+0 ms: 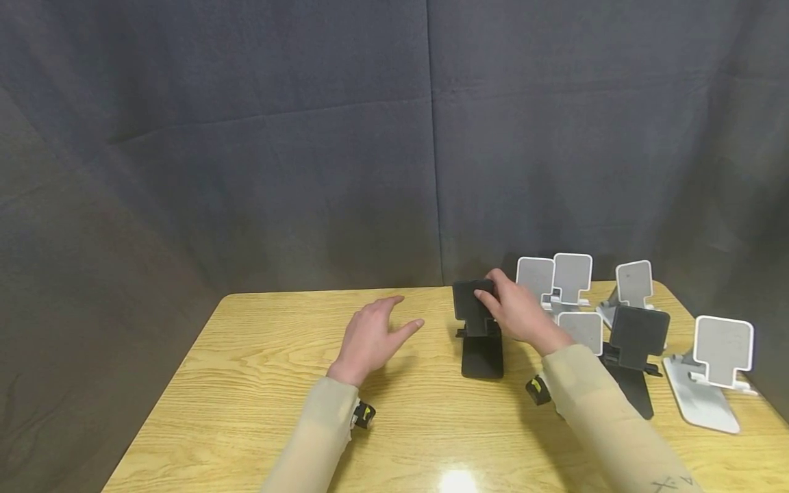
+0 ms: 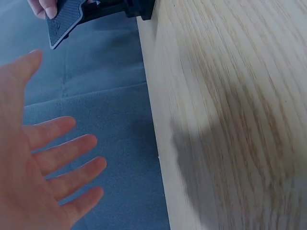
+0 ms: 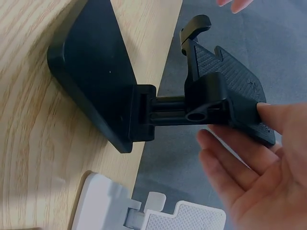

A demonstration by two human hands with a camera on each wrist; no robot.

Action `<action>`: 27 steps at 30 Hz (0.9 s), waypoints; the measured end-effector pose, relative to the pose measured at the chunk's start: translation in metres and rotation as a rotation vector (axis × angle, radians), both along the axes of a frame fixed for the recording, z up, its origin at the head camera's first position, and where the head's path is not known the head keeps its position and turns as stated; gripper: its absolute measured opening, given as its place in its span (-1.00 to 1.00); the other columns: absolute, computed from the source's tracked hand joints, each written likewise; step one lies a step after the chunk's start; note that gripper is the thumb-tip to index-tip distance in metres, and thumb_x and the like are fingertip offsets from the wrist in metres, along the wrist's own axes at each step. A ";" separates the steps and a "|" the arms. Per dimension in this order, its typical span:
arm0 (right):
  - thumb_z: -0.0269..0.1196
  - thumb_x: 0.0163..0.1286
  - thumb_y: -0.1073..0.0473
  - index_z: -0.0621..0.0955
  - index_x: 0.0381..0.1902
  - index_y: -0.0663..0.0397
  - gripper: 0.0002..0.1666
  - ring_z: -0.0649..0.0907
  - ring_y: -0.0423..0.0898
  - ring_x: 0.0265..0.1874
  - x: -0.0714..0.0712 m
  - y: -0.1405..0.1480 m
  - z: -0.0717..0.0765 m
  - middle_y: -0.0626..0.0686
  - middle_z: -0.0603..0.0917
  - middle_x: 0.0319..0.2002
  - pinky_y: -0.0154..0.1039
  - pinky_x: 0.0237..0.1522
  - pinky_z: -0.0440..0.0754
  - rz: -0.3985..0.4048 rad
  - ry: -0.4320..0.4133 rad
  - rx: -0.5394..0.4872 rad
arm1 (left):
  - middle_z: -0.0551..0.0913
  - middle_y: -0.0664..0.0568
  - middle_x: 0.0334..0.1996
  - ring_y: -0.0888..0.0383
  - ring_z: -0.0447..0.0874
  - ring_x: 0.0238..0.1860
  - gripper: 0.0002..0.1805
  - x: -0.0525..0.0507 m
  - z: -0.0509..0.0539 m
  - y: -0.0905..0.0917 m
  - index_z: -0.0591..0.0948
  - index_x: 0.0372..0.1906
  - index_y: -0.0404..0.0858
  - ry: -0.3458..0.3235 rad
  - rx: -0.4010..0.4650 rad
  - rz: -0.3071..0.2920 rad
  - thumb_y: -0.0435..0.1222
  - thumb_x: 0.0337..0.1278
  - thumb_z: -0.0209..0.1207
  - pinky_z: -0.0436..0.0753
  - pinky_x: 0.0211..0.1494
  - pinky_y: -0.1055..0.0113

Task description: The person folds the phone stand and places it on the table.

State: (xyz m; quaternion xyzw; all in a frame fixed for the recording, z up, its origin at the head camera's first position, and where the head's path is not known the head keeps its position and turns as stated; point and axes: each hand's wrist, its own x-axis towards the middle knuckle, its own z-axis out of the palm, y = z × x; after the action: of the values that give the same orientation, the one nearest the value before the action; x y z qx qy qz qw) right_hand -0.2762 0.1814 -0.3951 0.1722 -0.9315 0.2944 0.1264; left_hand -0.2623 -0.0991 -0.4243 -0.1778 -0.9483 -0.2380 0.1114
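Observation:
A black folding stand (image 1: 483,356) is upright near the table's back edge, its base on the wood. My right hand (image 1: 524,311) pinches the top right part of its plate, thumb on the front and fingers behind. In the right wrist view the thumb and fingers of that hand (image 3: 259,167) hold the edge of the textured plate (image 3: 240,81), joined by a hinge arm to the flat base (image 3: 96,72). To the left of the stand, my left hand (image 1: 372,337) hovers over the table with fingers spread, touching nothing; its palm (image 2: 29,177) shows in the left wrist view.
At the right of the wooden table (image 1: 246,383) stand several white-rimmed stands, one at the back (image 1: 572,274), another near the right edge (image 1: 722,349), and a second black stand (image 1: 640,335) among them. A dark curtain (image 1: 308,171) hangs behind the table.

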 end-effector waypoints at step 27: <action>0.18 0.58 0.13 0.49 0.04 0.21 -0.74 0.43 -0.03 -0.57 -0.002 -0.008 0.020 0.00 0.44 -0.55 -0.12 -0.44 0.39 0.006 0.104 -0.098 | 0.58 -0.02 0.27 -0.01 0.53 0.25 -0.20 0.003 -0.002 0.009 0.44 0.46 -0.12 -0.232 0.293 -0.080 0.34 0.48 -0.28 0.49 0.32 0.01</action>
State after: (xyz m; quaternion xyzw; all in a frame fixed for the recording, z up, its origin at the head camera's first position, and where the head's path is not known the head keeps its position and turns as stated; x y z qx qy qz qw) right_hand -0.2780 0.1735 -0.3754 0.1836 -0.9077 0.3306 0.1819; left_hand -0.2589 -0.0899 -0.4266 -0.1686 -0.9022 -0.3967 0.0164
